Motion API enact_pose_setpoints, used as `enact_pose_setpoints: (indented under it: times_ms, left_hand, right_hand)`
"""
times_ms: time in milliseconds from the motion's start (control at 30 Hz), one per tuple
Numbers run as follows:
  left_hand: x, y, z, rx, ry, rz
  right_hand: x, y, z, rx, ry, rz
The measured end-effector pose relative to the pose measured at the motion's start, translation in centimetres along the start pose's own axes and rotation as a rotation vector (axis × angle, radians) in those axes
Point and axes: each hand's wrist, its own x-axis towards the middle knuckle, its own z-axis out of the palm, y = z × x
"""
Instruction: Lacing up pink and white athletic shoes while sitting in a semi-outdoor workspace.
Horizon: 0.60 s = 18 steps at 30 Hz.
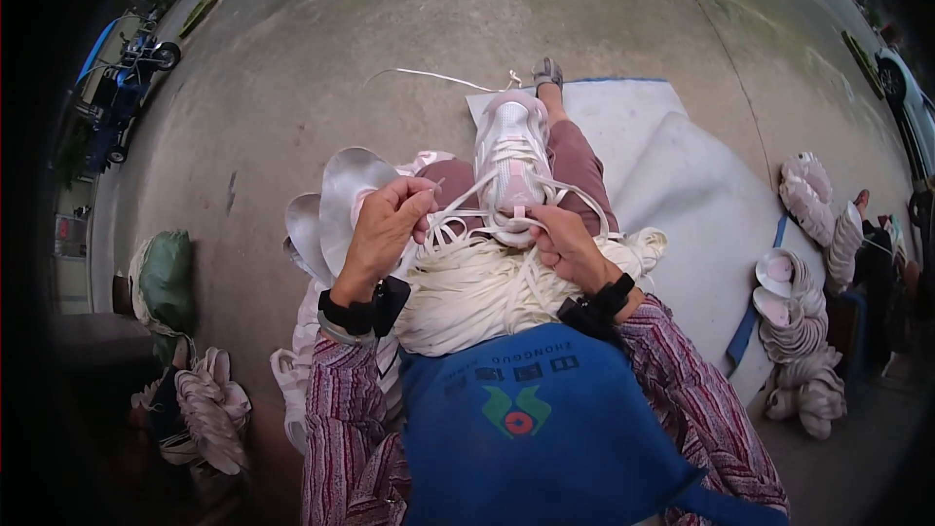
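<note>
Pinching a lace (466,197), left hand (385,229); right hand (565,245) grips shoe (510,158) heel edge

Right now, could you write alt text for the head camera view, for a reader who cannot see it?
Seen from above, a seated person laces a pink and white sneaker resting on their lap: the left hand pinches a white lace, and the right hand steadies the shoe's heel. A bundle of white laces lies above a blue apron, with stacked shoe soles on the concrete floor.
</note>
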Motion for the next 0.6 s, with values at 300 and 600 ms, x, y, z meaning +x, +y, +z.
enact_pose_setpoints:
  times_ms: [300,600]
  left_hand:
    - [4.5,-3.3,5.2,0.352,-0.071,0.011]
    - [7.5,-5.3,7.4,0.834,0.094,0.307]
  right_hand:
    - [1.3,0.5,-0.5,0.319,-0.126,0.091]
    - [1.5,0.9,-0.5,0.274,-0.124,0.115]
